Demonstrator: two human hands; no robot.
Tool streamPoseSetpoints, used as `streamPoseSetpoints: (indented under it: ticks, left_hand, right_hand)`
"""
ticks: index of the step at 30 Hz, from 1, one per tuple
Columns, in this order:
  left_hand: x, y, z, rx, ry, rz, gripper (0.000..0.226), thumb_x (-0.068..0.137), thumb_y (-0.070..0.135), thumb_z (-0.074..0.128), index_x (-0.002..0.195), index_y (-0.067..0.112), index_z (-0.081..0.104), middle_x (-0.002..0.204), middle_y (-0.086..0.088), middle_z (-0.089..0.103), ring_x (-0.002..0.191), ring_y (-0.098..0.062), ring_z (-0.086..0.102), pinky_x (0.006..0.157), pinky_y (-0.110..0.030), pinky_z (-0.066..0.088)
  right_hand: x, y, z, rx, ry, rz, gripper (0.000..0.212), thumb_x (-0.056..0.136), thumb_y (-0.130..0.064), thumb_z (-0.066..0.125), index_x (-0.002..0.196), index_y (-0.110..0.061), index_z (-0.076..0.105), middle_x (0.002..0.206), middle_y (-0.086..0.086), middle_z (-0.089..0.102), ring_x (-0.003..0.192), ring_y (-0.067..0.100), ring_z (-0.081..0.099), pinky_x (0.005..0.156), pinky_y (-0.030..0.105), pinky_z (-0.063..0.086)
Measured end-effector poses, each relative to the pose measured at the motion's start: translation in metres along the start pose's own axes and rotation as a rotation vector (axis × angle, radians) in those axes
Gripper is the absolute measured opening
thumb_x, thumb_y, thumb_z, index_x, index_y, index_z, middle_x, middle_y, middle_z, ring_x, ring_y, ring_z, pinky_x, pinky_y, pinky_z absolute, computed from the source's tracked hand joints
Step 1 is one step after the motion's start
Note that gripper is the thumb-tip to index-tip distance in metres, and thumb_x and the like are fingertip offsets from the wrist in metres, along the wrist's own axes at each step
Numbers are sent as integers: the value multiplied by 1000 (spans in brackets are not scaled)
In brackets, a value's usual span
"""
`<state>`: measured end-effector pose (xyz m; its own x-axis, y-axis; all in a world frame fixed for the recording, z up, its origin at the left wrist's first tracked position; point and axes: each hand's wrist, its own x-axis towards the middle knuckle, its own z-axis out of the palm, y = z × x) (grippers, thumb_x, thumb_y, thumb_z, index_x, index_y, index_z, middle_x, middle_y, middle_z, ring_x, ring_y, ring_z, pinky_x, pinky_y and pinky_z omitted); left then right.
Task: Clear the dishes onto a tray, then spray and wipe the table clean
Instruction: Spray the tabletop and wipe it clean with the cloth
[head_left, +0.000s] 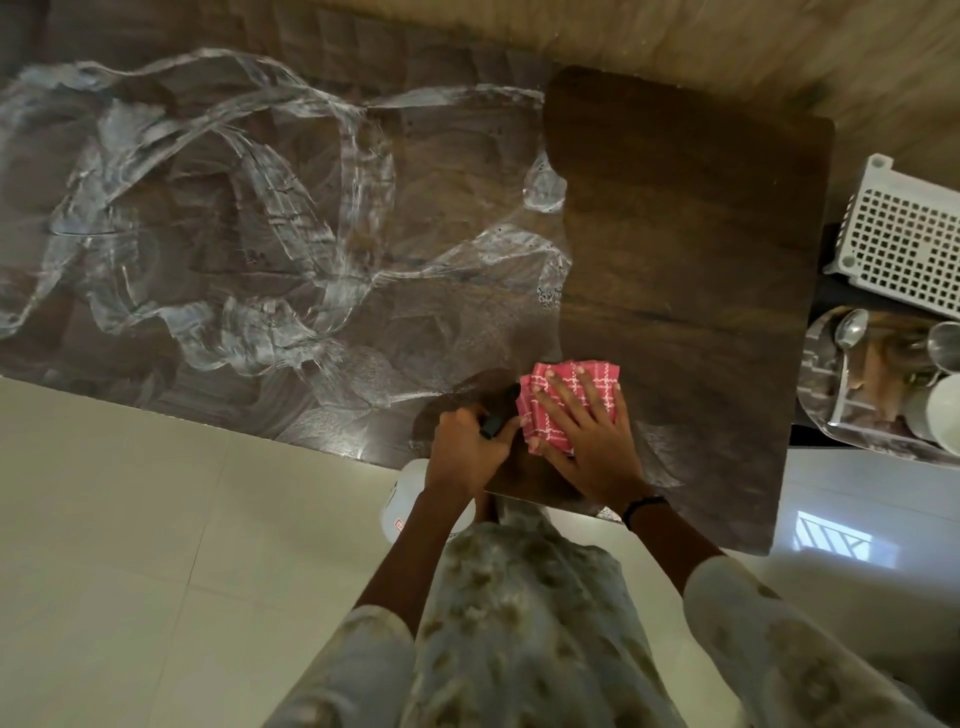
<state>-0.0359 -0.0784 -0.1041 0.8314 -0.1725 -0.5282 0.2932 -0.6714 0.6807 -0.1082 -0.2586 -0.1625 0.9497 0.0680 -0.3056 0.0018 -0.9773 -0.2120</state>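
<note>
A dark wooden table (675, 218) fills the view, with white soapy wipe streaks (218, 208) across its left and middle and a streak-free patch on the right. My right hand (587, 431) presses flat on a folded pink checked cloth (563, 387) near the table's front edge. My left hand (467, 447) grips the black head of a white spray bottle (402, 506) just left of the cloth; the bottle's body hangs below the table edge. A tray (831, 415) off the right end holds a spoon (849, 332), metal cups and white dishes.
A white perforated plastic basket (904, 239) stands beyond the table's right end, above the tray. Pale tiled floor (130, 519) lies in front of the table. Wood-look flooring runs behind it.
</note>
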Motion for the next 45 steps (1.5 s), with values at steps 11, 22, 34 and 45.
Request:
streamPoseSetpoints:
  ticks: [11,22,34,45]
  left_hand:
    - [12,5,-18,-42,26,-120,33,78,38,73,85,6,68,77,-18,69,75,-31,66,67,-30,47]
    - [17,4,-34,-191,82,-66,28,76,36,76,73,12,62,56,-6,56,50,-16,48,51,-22,37]
    - [25,12,-41,-247,101,-105,21,77,34,74,82,15,66,71,-5,68,68,-17,65,67,-26,49]
    - [43,21,-37,-190,133,14,18,82,29,70,76,14,64,59,-8,60,51,-22,53,51,-29,40]
  right_hand:
    - [33,53,-23,-41,-39,-73,70,91,-70,17,150,-32,24,159,-3,19,147,28,9,110,67,15]
    - [121,-51,-24,23,27,-230,64,90,-51,27,150,-29,24,160,1,18,147,34,7,110,70,3]
    - [115,34,-41,-74,3,-178,70,91,-68,28,151,-32,19,160,-3,15,148,29,6,109,69,15]
    - [109,-16,-27,4,-15,-325,64,92,-65,29,147,-31,33,158,-3,22,148,29,9,112,67,9]
